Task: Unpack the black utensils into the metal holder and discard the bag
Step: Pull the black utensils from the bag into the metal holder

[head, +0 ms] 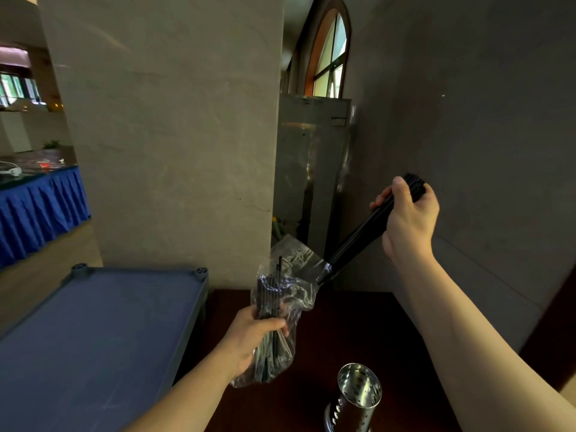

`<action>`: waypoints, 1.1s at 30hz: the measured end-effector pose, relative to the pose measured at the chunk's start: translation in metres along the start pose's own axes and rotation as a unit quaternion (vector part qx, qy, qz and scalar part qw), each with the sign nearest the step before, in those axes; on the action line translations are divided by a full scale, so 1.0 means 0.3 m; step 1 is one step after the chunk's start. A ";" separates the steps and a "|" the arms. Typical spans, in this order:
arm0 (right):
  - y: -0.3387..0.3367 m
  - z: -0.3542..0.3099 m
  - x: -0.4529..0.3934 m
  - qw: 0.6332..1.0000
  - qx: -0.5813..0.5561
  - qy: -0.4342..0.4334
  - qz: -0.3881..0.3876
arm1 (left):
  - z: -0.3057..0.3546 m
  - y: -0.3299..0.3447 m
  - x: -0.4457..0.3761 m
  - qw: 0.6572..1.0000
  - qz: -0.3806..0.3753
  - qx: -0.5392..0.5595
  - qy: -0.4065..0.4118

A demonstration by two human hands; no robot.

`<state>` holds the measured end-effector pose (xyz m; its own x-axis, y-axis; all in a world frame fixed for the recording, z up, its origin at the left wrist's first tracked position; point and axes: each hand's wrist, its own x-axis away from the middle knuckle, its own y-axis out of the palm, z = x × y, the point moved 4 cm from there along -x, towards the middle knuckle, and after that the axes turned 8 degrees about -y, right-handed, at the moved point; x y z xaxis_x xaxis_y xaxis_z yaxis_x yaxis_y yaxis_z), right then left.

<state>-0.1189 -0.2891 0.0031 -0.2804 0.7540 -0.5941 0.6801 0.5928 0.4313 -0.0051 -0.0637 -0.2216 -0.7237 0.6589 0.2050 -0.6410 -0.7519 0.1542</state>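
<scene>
Where bag (290, 294) wrinkles, utensils (358, 241) blur.

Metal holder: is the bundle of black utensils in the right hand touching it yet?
Apart. The head view shows the right hand holding the black utensils high above the table, while the metal holder stands well below.

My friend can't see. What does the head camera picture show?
A right hand pulls a bundle of black utensils out of a clear plastic bag gripped by the left hand. An empty perforated metal holder stands on the dark table below.
</scene>
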 end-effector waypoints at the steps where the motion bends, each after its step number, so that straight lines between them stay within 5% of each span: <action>1: -0.020 -0.002 -0.007 1.000 0.005 -0.005 0.006 | -0.003 -0.005 -0.007 1.000 0.006 0.004 0.003; 14: -0.272 0.210 0.115 0.975 0.220 0.010 -0.014 | 0.038 0.055 -0.033 0.999 0.019 0.011 0.039; 33: -0.491 0.606 0.435 0.940 0.304 0.094 -0.122 | -0.003 0.165 -0.036 0.996 0.043 0.030 0.066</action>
<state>-0.1326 -0.3295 -0.2614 -0.5537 0.6876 -0.4697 0.8259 0.5257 -0.2038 -0.0292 -0.1080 -0.2169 -0.8049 0.5862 0.0922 -0.5616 -0.8028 0.2003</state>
